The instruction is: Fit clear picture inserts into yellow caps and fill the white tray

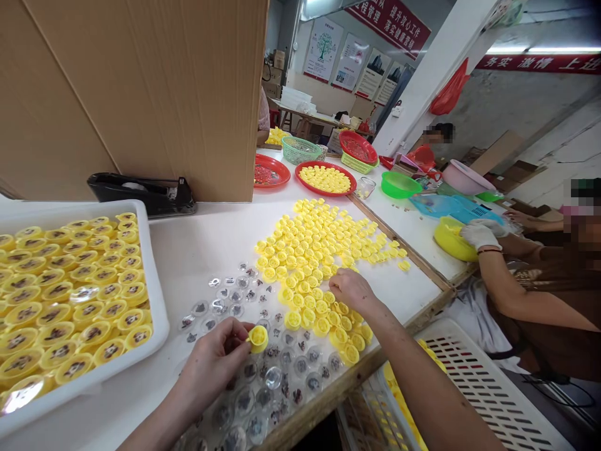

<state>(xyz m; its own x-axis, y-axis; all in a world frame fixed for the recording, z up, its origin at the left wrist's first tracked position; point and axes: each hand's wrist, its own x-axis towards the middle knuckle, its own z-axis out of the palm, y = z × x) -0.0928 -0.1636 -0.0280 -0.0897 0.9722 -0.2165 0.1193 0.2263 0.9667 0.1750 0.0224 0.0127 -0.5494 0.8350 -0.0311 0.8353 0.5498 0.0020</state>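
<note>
My left hand (211,366) is shut on a yellow plastic cap (258,339), pinching it at its side above a spread of clear plastic domes (263,376) holding small dark items. My right hand (352,291) rests on the lower edge of a loose heap of yellow caps (310,257), and its fingertips are hidden among them. The heap and domes lie side by side on a white table (197,250). To the left, a white tray (159,326) holds rows of yellow caps with dark contents.
A tall cardboard sheet (141,94) and black tape dispenser (141,194) stand behind the tray. A wooden strip (399,244) edges the table. Red plates and baskets stand beyond. A co-worker's white-gloved hand (481,237) is at a yellow basin (451,241). A white crate (488,382) sits below right.
</note>
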